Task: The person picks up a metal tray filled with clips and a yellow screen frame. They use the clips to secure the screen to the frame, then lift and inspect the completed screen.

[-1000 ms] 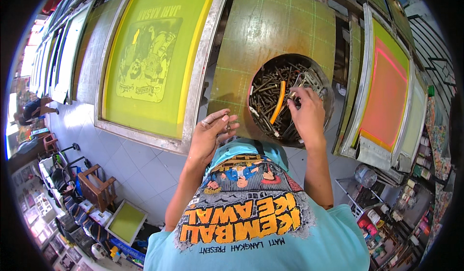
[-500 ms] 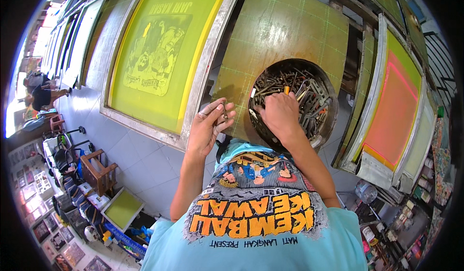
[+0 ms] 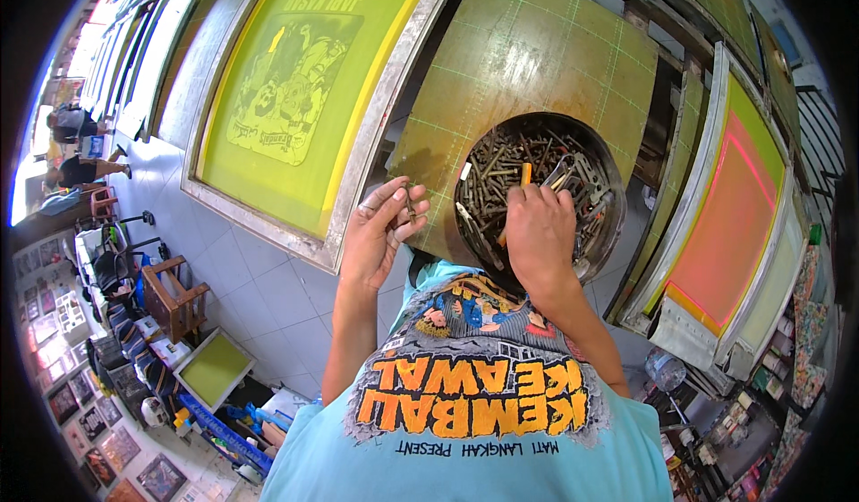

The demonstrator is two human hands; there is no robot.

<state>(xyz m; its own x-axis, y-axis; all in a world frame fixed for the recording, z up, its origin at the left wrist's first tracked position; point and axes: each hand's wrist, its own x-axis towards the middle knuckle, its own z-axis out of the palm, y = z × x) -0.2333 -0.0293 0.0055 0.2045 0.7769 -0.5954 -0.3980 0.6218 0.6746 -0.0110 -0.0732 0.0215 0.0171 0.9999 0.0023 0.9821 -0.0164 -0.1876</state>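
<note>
Your left grip pinches a small metal piece. At its 3 o'clock, your right grip lies, fingers curled, over an orange strip in the round bin of bolts at the 6 o'clock edge of the tabletop; whether it clasps anything, I cannot tell.

- Upper left: a large yellow-green screen with a printed picture, in a pale, worn frame.
- Right: a tilted screen with a pinkish-red panel.
- Far left edge: two people.
- Lower left: a brown wooden stool, a small green framed panel, pictures.
- Lower right: a clear plastic bottle.
- Right edge: dark bars.
</note>
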